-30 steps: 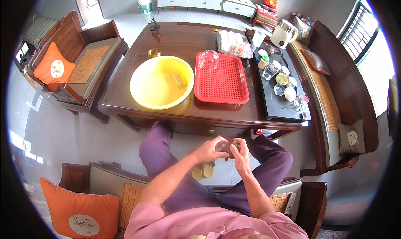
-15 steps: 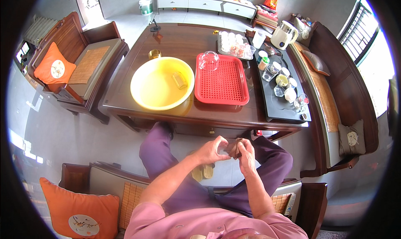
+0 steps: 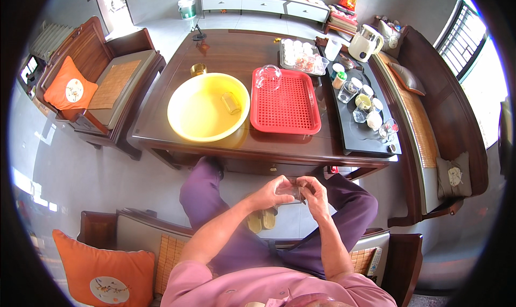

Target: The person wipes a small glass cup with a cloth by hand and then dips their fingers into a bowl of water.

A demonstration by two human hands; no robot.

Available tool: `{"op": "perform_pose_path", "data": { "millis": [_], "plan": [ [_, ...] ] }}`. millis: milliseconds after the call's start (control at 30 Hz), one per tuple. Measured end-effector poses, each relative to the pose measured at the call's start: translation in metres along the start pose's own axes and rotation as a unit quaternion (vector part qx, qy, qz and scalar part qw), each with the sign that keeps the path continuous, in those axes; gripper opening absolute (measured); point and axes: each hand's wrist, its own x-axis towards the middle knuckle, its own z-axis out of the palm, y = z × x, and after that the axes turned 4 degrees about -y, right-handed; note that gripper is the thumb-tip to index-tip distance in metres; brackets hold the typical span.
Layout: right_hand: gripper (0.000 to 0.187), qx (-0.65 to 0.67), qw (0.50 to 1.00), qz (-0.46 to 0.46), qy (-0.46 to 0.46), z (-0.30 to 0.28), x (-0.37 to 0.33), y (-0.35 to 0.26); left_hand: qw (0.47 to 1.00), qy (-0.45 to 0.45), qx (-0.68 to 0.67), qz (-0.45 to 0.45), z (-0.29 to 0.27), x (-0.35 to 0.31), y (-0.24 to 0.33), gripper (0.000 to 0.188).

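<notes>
Above my lap, my left hand point(image 3: 271, 193) is closed around a small clear glass cup point(image 3: 290, 192), steadying it from the side. My right hand point(image 3: 315, 194) pinches a dark brown, cloth-like piece point(image 3: 302, 193) at the cup's other edge; the fingers partly hide it. On the table beyond, a yellow basin point(image 3: 185, 129) has an amber glass point(image 3: 231, 103) in it. Beside the basin lies a red perforated tray point(image 3: 285, 111), with clear glassware point(image 3: 268, 77) at its far left corner.
A second amber cup point(image 3: 198, 69) stands behind the basin. At right, a black tea tray point(image 3: 355, 138) carries several cups and an electric kettle point(image 3: 366, 44). A clear box point(image 3: 301, 57) of white cups is at the back. Slippers point(image 3: 262, 220) lie on the floor below my hands.
My right fingers and the brown piece have shifted slightly along the cup's edge. More of the clear cup shows between my hands. Things on the table stay put.
</notes>
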Motion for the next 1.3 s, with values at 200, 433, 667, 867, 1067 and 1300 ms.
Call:
{"op": "perform_pose_path", "data": {
  "millis": [200, 433, 667, 867, 1067, 1300],
  "plan": [
    [0.021, -0.01, 0.991, 0.13, -0.015, -0.002, -0.002, -0.005, 0.998, 0.012, 0.068, -0.006, 0.003, -0.002, 0.004, 0.061],
    [0.025, 0.073, 0.993, -0.025, 0.094, -0.001, -0.002, -0.026, 0.988, 0.051, -0.138, -0.051, -0.005, 0.001, 0.013, 0.042],
    [0.038, -0.17, 0.972, -0.049, -0.155, 0.003, -0.017, -0.052, 0.913, -0.083, -0.387, -0.097, -0.014, -0.007, 0.008, 0.035],
    [0.047, -0.127, 0.978, -0.055, -0.157, 0.01, -0.026, -0.051, 0.916, -0.09, -0.373, -0.115, -0.011, -0.011, 0.021, 0.035],
    [0.057, -0.113, 0.989, -0.014, -0.095, 0.014, -0.029, -0.038, 0.975, -0.033, -0.194, -0.105, -0.008, -0.007, 0.012, 0.038],
    [0.044, -0.033, 0.999, -0.024, -0.005, 0.02, -0.029, -0.012, 0.999, 0.042, 0.024, 0.025, 0.0, -0.003, 0.0, 0.045]
  ]
}}
